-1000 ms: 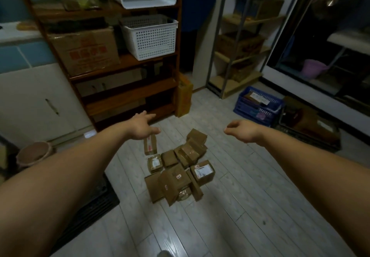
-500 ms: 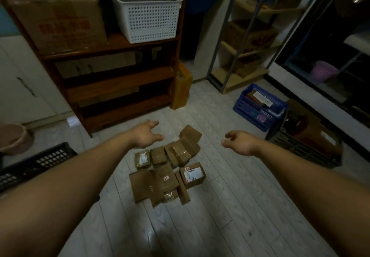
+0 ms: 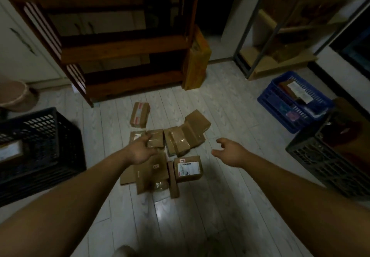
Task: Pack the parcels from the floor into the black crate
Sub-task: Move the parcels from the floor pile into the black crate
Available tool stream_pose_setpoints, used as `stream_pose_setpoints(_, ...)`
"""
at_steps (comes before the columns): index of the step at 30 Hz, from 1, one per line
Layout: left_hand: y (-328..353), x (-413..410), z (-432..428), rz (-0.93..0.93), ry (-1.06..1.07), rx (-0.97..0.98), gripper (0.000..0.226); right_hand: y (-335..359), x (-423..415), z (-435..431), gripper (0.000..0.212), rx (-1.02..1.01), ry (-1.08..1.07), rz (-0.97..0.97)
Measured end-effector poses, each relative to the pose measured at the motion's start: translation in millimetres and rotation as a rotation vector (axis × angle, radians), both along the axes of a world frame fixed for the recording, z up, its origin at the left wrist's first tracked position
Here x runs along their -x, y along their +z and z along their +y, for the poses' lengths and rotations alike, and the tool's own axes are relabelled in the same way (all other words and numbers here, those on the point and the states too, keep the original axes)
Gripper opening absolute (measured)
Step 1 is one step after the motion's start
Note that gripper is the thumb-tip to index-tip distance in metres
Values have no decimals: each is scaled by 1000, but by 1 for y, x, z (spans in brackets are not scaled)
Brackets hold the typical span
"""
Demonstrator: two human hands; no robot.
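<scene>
Black lattice plastic crate (image 3: 40, 146) sits at nine o'clock. The heap of brown cardboard parcels (image 3: 180, 142) lies mid-frame on the pale plank floor (image 3: 200, 226). Left hand (image 3: 140, 152) is at a small flat taped parcel (image 3: 155, 139), but I cannot tell whether its fingers have closed. Right hand (image 3: 230, 152) holds nothing, fingers apart. Best to pinch opposite edges before lifting.

One wide-angle view from the head — forward and down, parcels (image 3: 177, 143) close below, shelving (image 3: 124, 46) beyond.

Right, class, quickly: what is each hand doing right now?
Left hand: at a small brown cardboard parcel; grip cannot be told.
Right hand: open, holding nothing.
</scene>
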State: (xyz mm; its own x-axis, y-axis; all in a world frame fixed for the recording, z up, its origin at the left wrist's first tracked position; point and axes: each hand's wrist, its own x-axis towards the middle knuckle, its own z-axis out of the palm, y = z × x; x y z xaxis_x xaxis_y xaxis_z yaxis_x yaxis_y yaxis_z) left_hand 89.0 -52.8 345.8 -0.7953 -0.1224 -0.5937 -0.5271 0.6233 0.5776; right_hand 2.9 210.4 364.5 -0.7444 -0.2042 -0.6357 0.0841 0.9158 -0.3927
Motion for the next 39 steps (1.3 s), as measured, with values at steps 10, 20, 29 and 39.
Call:
stream_pose_setpoints(10,-286,32,81,56,55,-70,36,-322,24,29,66,94,-105,-78)
stream_pose_setpoints(20,-464,55,106,-1,267,-144,30,-512,31,17,78,200,-178,-34)
stream_pose_setpoints(29,-370,48,105,116,437,-254,70,-406,24,15,71,263,-230,178)
stream_pose_setpoints(39,-32,21,51,334,386,-246,77,-72,10,-34,81,412,-160,273)
